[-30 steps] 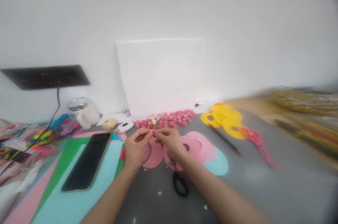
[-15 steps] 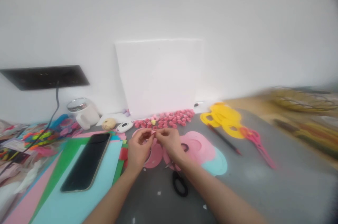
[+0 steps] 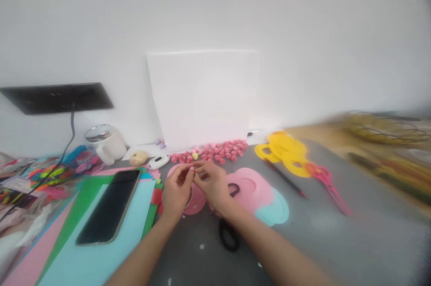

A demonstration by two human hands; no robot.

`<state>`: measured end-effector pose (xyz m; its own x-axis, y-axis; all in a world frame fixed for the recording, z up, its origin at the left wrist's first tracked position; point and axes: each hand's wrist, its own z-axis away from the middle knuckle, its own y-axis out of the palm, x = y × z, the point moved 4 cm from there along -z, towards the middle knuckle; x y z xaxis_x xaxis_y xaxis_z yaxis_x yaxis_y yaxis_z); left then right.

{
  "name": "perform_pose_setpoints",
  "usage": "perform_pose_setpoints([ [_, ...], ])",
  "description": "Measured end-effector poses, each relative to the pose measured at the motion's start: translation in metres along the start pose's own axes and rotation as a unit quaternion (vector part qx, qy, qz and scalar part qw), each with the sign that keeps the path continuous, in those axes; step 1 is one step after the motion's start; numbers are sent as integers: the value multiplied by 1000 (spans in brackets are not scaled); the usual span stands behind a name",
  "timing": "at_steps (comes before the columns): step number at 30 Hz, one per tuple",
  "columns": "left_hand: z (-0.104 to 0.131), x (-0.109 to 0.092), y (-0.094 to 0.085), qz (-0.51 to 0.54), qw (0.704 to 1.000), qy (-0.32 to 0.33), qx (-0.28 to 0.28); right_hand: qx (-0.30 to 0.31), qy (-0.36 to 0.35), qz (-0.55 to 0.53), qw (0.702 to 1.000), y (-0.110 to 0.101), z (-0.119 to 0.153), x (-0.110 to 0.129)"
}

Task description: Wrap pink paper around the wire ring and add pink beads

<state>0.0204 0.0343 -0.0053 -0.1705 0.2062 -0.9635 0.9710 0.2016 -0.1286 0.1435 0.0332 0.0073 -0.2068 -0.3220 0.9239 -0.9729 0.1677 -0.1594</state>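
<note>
My left hand and my right hand meet near the middle, their thumbs and fingertips pinched together. Between them is a small pink piece of paper, mostly covered by the fingers. Under the hands lies a round pink paper piece. Black-handled scissors rest partly beneath my right wrist, their blades hidden. To the right are cut pink paper shapes over light blue ones. Just beyond my fingers, many small rolled pink paper flowers are spread out.
A phone lies on coloured sheets at left, with a white mug behind. A white board leans on the wall. Yellow paper cutouts, a pencil and pink scissors are at right.
My right-hand fingers have shifted slightly left and curled over the left fingertips, and less of the pink paper shows. Objects on the table have stayed in place.
</note>
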Motion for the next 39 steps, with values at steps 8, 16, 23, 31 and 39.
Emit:
perform_pose_setpoints([
  [8, 2, -1, 9, 53, 997, 5, 46, 21, 151, -147, 977, -1, -7, -14],
  [16, 0, 3, 3, 10, 1000, 4, 14, 20, 132, -89, 987, -3, -5, -12],
  [23, -2, 4, 3, 66, 996, -54, 26, 17, 90, -33, 995, -2, -4, -7],
  [31, -4, 9, 1, 66, 994, -79, 23, 13, 61, 4, 998, -2, -4, -8],
  [39, -11, 7, -8, 86, 993, -77, -8, 65, 37, 21, 997, -3, -9, -12],
])
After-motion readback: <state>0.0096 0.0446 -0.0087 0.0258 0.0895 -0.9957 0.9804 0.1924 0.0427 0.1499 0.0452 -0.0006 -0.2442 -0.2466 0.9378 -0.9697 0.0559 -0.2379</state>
